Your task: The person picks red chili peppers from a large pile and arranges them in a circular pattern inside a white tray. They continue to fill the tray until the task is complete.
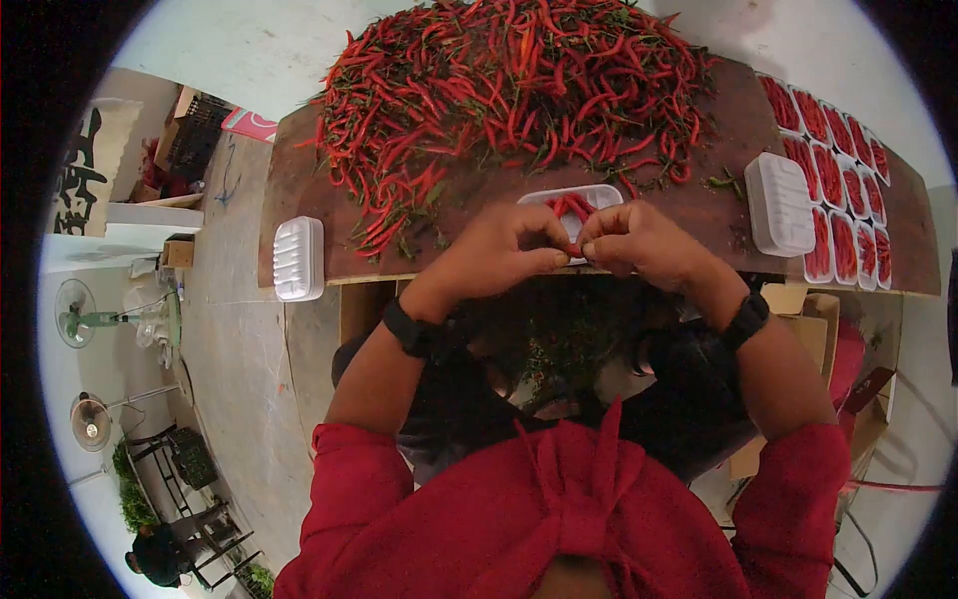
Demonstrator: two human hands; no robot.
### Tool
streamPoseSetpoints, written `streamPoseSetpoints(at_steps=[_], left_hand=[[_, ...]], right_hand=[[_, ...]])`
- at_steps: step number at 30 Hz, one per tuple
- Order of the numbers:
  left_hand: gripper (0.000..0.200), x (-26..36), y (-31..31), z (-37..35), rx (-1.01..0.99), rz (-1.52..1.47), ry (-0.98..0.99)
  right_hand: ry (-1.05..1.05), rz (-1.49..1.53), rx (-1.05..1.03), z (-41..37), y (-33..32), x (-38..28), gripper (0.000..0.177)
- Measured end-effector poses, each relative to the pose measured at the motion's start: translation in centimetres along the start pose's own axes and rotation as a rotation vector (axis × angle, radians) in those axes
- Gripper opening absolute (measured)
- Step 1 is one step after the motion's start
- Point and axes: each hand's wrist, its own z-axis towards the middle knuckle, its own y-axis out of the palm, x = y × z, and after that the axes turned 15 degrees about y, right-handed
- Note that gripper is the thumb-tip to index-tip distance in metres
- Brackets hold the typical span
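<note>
My left hand (502, 247) and my right hand (636, 240) meet at the near edge of the table, both with thumb and forefinger pinched. Between their fingertips shows a small bit of a red chili pepper (573, 250), mostly covered by the fingers. Just behind them sits a white foam tray (534, 197) with a few red chili peppers (569, 206) in it, partly hidden by my hands. A large heap of red chili peppers (519, 90) with green stems spreads over the table beyond.
A stack of white trays (780, 205) stands to the right, another white stack (298, 260) at the left edge. Rows of filled trays (820, 245) cover the table's right end. Cardboard boxes (813, 329) stand below; fans (90, 421) and a person (158, 552) are far left.
</note>
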Motion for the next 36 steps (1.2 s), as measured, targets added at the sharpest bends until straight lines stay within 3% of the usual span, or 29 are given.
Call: streamPoseSetpoints(at_steps=[4, 11, 13, 15, 19, 23, 25, 26, 28, 36], left_hand=[[0.010, -0.1, 0.4, -0.3, -0.031, -0.031, -0.008], [0.014, -0.5, 0.7, -0.6, -0.075, -0.147, -0.154], [0.014, -0.5, 0.5, -0.5, -0.073, -0.116, -0.168], [0.014, -0.1, -0.3, -0.3, -0.011, -0.033, -0.253], [0.015, 0.0, -0.7, -0.3, 0.092, -0.064, -0.240], [0.019, -0.3, -0.5, -0.2, 0.072, -0.126, -0.244], [0.020, -0.4, -0.3, 0.0, 0.043, -0.121, -0.229], [0.020, -0.6, -0.3, 0.0, 0.013, -0.126, -0.241], [0.021, -0.9, -0.2, 0.1, -0.019, -0.130, -0.254], [0.016, -1.0, 0.4, 0.7, -0.038, -0.065, -0.157]], right_hand=[[0.159, 0.116, -0.091, -0.3, 0.3, 0.2, 0.012], [0.245, 0.009, -0.131, 0.0, -0.1, 0.8, 0.013], [-0.001, -0.501, -0.069, 0.1, 0.0, 1.1, 0.015], [0.040, -0.584, -0.097, -0.4, 0.6, 1.1, 0.016], [0.182, -0.825, -0.213, -0.5, 1.7, 1.1, 0.021], [0.036, -0.734, -0.052, -0.6, 1.5, 1.6, 0.018], [0.023, -0.556, 0.160, -0.1, 1.1, 1.4, 0.016], [0.023, -0.554, 0.161, 0.0, 0.8, 1.3, 0.016], [-0.029, -0.260, 0.177, 0.3, 0.2, 1.2, 0.014], [-0.045, -0.314, 0.207, 0.3, 0.0, 0.4, 0.013]])
